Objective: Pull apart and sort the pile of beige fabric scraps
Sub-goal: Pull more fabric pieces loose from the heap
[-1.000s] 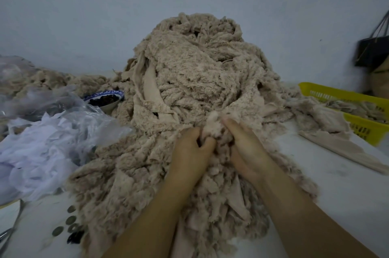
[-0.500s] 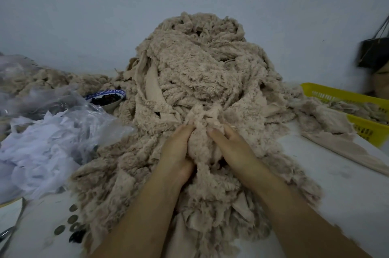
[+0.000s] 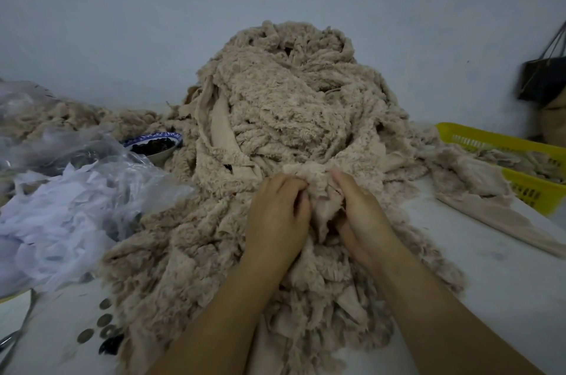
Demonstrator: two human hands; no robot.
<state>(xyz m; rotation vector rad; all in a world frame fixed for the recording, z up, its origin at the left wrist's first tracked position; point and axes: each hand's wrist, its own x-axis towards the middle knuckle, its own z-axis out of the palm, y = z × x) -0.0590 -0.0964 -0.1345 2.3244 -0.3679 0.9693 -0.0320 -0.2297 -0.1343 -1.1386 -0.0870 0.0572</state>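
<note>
A big pile of beige fabric scraps (image 3: 294, 117) sits on the white counter (image 3: 477, 292). The left hand (image 3: 277, 218) and the right hand (image 3: 363, 217) each pinch one scrap (image 3: 321, 191) at its front. A yellow basket (image 3: 520, 166) sits to the right.

Centre, scrap pile (image 3: 291, 117): beige cloth, fuzzy, frayed, matt. Right edge, basket (image 3: 533, 188): yellow plastic, perforated. Left, bag (image 3: 76, 148): clear crinkled plastic, faint sheen. Left, bowl (image 3: 159, 155): glazed, glossy. Lower right, bench (image 3: 490, 283): white, smooth, matt.
</note>
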